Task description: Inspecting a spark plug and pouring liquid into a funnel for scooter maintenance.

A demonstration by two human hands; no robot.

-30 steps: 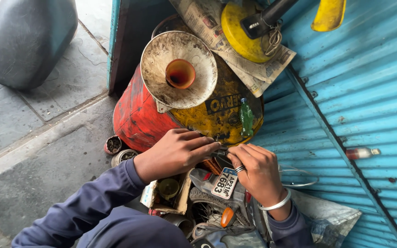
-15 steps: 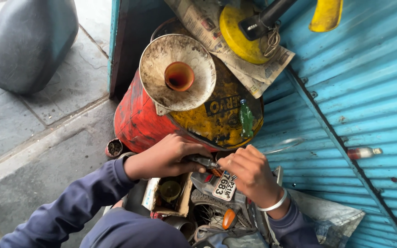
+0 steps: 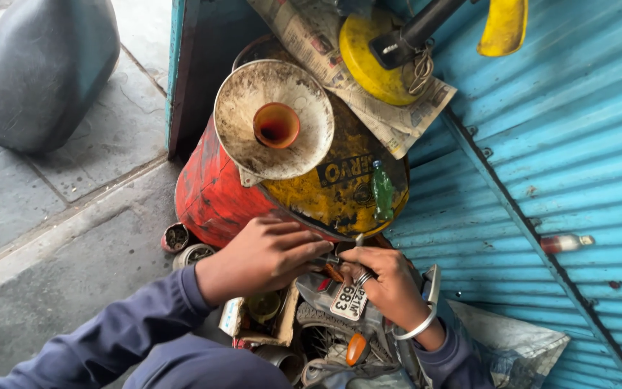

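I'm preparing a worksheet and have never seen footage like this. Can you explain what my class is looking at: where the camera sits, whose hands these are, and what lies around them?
There is one picture, taken by a camera worn on a person's head and looking down, so both hands belong to that person. The left hand, in a dark blue sleeve, and the right hand, wearing a pale bangle, meet over a crowded heap of small parts. Their fingertips pinch something small between them; what it is cannot be made out. Just below lies a small white number plate. Behind the hands stands a dented red and yellow metal drum with a dirty cream funnel on top and a small green bottle. On the right is a blue corrugated metal wall.
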